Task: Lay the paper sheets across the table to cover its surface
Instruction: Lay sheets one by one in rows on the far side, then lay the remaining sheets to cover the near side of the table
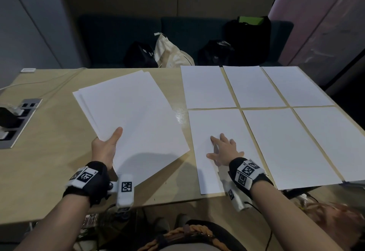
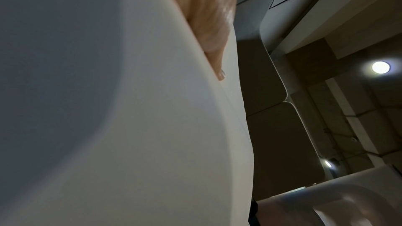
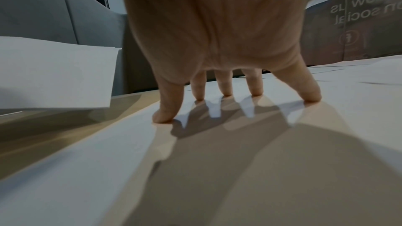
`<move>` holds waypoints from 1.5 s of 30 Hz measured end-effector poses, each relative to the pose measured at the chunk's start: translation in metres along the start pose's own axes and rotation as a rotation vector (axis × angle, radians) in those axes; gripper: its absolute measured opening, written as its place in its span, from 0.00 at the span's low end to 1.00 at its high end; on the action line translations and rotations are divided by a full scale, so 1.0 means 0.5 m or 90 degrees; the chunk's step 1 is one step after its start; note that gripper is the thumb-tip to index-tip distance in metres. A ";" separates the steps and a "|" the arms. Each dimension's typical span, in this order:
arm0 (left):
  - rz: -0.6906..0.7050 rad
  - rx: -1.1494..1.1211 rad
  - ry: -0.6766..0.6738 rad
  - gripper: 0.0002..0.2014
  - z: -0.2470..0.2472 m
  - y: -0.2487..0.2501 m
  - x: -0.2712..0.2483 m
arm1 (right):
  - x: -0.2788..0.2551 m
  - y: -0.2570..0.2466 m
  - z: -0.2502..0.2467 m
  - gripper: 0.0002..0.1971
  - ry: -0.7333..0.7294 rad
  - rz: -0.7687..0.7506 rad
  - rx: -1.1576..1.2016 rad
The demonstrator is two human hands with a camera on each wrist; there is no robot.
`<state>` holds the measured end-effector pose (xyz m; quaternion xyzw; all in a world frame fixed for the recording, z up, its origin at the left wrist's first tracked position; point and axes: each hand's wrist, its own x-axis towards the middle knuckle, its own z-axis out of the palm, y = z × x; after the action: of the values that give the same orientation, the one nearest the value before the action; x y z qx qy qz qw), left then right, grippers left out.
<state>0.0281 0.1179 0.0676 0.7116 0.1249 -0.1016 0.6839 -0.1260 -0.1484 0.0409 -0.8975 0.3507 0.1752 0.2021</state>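
Now we press the newest sheet (image 1: pixel 209 148) flat with our right hand (image 1: pixel 225 153), its fingers (image 3: pixel 165 102) spread and their tips touching the paper, and we judge it best to nudge its edges parallel to the neighbouring sheet (image 1: pixel 284 148) before letting go, since its near end hangs past the table (image 1: pixel 49 152) edge. Our left hand (image 1: pixel 105 148) holds the remaining stack (image 1: pixel 130 118) raised above the bare left half, thumb on top pinching its near corner, the other fingers hidden beneath, wrist turned outward.
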 end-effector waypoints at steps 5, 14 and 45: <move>-0.001 0.001 -0.007 0.20 0.004 -0.002 0.001 | -0.008 -0.002 -0.005 0.26 -0.010 0.004 0.008; -0.006 -0.009 -0.019 0.20 0.012 -0.007 0.010 | -0.007 0.002 -0.015 0.33 -0.017 0.005 0.035; 0.024 -0.062 -0.052 0.15 -0.038 0.018 0.049 | 0.016 -0.225 -0.072 0.04 0.181 -0.163 0.462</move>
<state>0.0536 0.1378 0.0690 0.6752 0.0883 -0.1117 0.7238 -0.0355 -0.0947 0.0953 -0.8195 0.2996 -0.1121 0.4754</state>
